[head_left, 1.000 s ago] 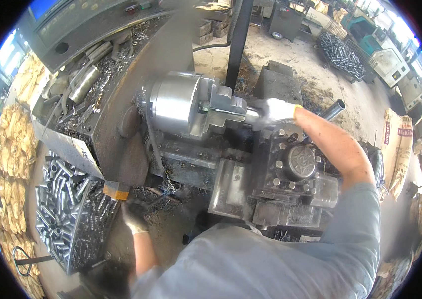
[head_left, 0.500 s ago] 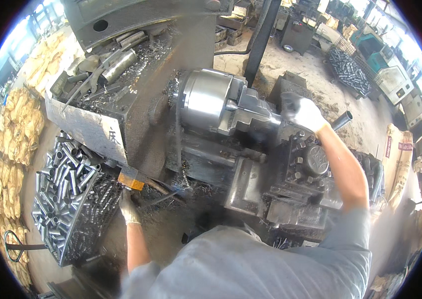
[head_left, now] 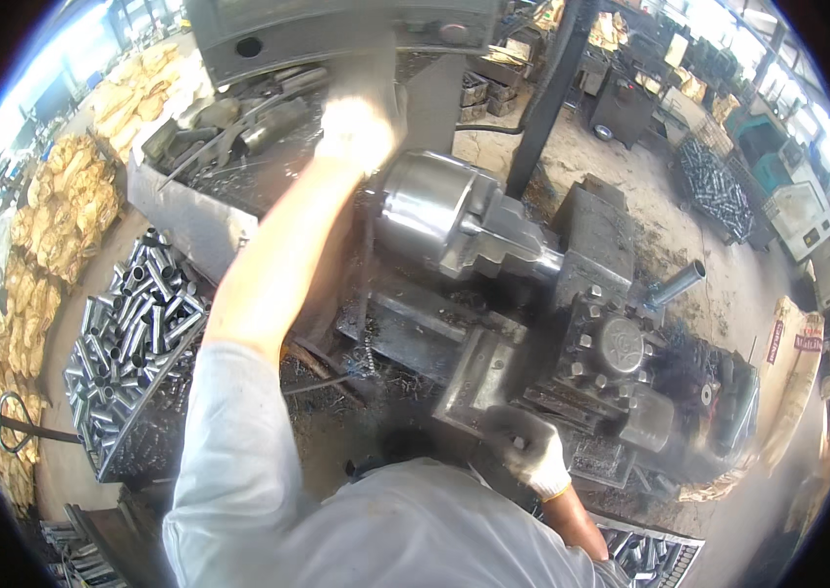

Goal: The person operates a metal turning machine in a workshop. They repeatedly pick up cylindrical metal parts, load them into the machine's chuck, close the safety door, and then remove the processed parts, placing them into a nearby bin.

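Observation:
A metal lathe fills the middle of the view, its shiny chuck (head_left: 425, 204) with stepped jaws around the end of a short metal piece (head_left: 550, 263). My left hand (head_left: 361, 129), in a white glove, is raised at the headstock, up and to the left of the chuck; motion smears its fingers. Low beside the carriage (head_left: 474, 377) is my gloved right hand (head_left: 537, 459), next to a dark, blurred part; its fingers are too unclear to read. The square tool post (head_left: 619, 343) with its bolts stands above that hand, and a steel tube (head_left: 678, 284) sticks up behind it.
A bin heaped with cut steel tubes (head_left: 130, 343) stands at the left, near stacked yellowish sacks (head_left: 62, 206). Scrap and chips lie in the headstock tray (head_left: 189, 211). A dark post (head_left: 557, 93) rises behind the lathe. More tubes (head_left: 645, 554) lie at the lower right.
My left hand has gone from the orange block by the tube bin up to the headstock. My right hand has come down from beside the chuck jaws to the carriage front. The view has shifted slightly.

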Available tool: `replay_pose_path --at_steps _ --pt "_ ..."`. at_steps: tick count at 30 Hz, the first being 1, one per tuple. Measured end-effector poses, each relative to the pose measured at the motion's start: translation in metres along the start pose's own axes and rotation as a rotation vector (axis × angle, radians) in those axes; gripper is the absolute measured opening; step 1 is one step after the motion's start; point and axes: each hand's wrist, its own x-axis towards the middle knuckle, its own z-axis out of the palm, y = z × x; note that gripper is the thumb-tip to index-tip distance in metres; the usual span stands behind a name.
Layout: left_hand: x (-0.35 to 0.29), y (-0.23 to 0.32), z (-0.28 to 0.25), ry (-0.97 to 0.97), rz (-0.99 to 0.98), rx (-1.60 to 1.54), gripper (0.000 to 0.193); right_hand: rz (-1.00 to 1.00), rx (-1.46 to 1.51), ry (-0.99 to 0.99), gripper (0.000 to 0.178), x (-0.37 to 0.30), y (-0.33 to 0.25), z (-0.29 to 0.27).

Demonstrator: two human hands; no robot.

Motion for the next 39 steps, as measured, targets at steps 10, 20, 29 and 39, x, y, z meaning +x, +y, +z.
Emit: replay_pose_path --at_steps 10,20,29,39 --pt "-0.110 0.045 0.008 -0.369 0.050 -0.096 0.042 -0.107 0.022 -0.231 0.038 0.001 0.066 0.021" --pt "-0.748 0.061 -0.234 -0.487 -1.705 0.078 0.044 0.154 0.072 -0.892 0.039 0.036 0.072 0.176" --pt "-1.128 0.420 -0.459 1.446 -2.528 1.195 0.044 -0.370 -0.416 -1.529 0.040 -0.109 0.008 0.460" --pt "-1.061 0.585 -0.481 2.123 -2.093 2.124 0.059 -0.976 -0.751 -1.887 0.042 -0.293 -0.050 0.576"
